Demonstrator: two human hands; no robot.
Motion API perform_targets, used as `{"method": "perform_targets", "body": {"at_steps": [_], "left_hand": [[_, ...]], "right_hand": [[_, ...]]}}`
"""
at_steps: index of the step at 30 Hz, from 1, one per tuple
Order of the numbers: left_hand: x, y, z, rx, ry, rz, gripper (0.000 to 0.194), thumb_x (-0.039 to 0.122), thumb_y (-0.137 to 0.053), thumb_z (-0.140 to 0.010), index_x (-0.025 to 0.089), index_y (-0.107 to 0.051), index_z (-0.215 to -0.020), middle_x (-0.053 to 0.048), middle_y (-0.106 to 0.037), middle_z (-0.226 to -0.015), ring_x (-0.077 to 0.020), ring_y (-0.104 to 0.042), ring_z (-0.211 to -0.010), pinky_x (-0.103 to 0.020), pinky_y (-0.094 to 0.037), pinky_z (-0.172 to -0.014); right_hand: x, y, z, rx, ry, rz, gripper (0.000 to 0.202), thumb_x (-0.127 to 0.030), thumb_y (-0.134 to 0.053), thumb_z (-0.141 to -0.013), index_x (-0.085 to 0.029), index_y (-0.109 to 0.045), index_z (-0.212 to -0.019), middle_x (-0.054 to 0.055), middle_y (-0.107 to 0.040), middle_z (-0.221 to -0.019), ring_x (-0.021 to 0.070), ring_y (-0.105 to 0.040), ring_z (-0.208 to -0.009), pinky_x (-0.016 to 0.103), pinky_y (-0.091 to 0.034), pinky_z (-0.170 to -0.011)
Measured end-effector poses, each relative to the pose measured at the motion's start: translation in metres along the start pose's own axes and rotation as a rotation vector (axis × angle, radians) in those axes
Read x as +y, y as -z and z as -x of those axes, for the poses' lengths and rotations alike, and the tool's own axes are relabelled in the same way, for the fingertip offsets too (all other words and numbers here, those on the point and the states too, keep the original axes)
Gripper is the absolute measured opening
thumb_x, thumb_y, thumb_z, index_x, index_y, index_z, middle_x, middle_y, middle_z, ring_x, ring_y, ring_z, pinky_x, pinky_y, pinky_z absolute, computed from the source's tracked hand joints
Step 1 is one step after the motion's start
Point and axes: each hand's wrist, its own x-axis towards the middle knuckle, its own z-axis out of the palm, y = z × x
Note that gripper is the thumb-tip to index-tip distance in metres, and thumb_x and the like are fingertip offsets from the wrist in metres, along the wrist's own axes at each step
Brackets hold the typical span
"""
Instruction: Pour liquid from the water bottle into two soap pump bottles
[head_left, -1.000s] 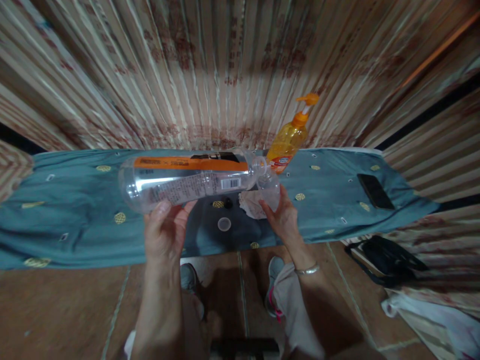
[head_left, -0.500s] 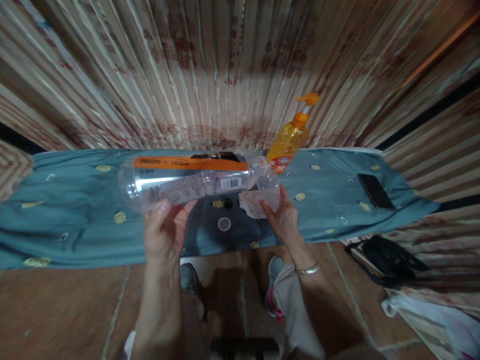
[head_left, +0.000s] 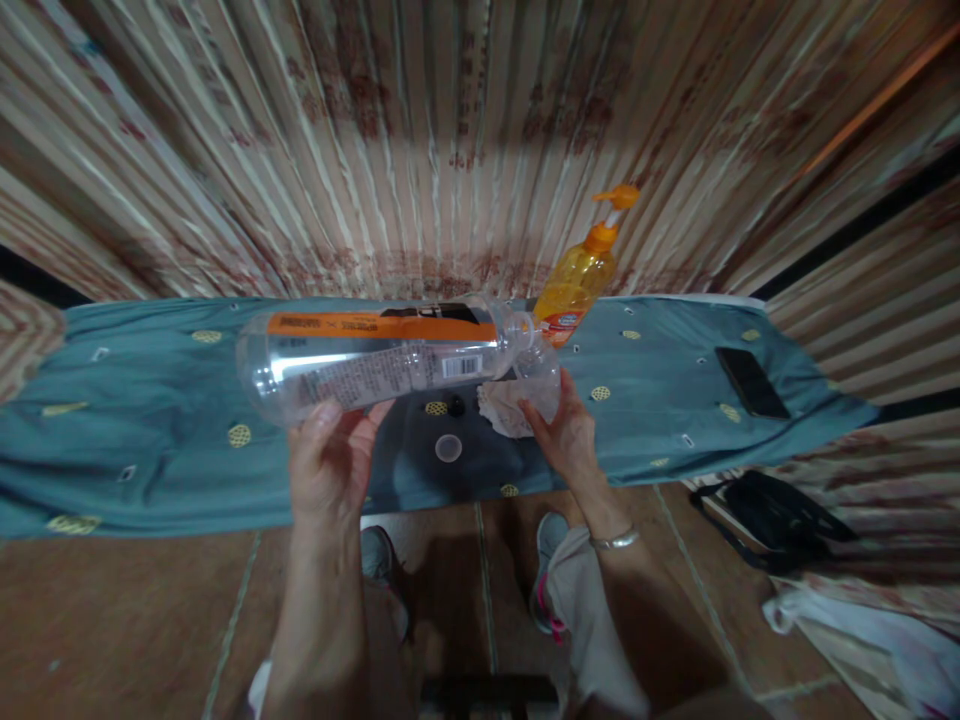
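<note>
A large clear plastic bottle (head_left: 375, 355) with an orange and grey label lies sideways in the air, its neck to the right. My left hand (head_left: 334, 450) grips its underside near the base. In my right hand (head_left: 562, 425) is a small clear plastic container (head_left: 541, 372), touching or very near the bottle's mouth. A crumpled pale cloth (head_left: 506, 408) is beside my right fingers; whether they hold it too, I cannot tell. A small round clear lid (head_left: 448, 448) lies on the teal cloth below the bottle.
An orange pump bottle (head_left: 574, 290) stands behind my right hand on the teal-covered table (head_left: 652, 400). A black phone (head_left: 751, 382) lies at the right. Beyond are curtains; a black bag (head_left: 776, 520) is at the lower right.
</note>
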Motion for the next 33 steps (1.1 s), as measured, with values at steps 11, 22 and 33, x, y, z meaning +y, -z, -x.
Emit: {"method": "perform_targets", "body": {"at_steps": [11, 22, 33], "left_hand": [[0.0014, -0.0031, 0.0014, 0.042, 0.016, 0.010, 0.054, 0.035, -0.090, -0.057, 0.024, -0.070, -0.106, -0.001, -0.071, -0.082, -0.0255, -0.069, -0.094, -0.044, -0.060, -0.086], [0.0007, -0.0037, 0.0010, 0.042, 0.008, -0.001, 0.058, 0.036, -0.091, -0.057, 0.026, -0.070, -0.110, -0.003, -0.073, -0.092, -0.0252, -0.068, -0.094, -0.045, -0.060, -0.088], [0.0013, -0.0052, 0.0011, 0.039, 0.010, -0.011, 0.057, 0.036, -0.089, -0.057, 0.026, -0.070, -0.109, -0.004, -0.072, -0.097, -0.0264, -0.068, -0.098, -0.042, -0.061, -0.085]], "right_hand": [[0.0005, 0.0006, -0.0004, -0.006, 0.012, 0.021, 0.081, -0.069, -0.048, -0.091, -0.006, -0.047, -0.143, 0.028, -0.067, -0.130, 0.0340, -0.069, -0.117, 0.045, -0.058, -0.094], [0.0003, 0.0008, -0.0003, -0.018, 0.008, 0.043, 0.080, -0.067, -0.048, -0.092, -0.007, -0.046, -0.143, 0.028, -0.068, -0.128, 0.0339, -0.070, -0.115, 0.045, -0.059, -0.091], [0.0006, 0.0008, -0.0001, -0.011, 0.005, 0.010, 0.080, -0.067, -0.049, -0.091, -0.006, -0.046, -0.143, 0.028, -0.068, -0.128, 0.0342, -0.070, -0.115, 0.047, -0.058, -0.093]]}}
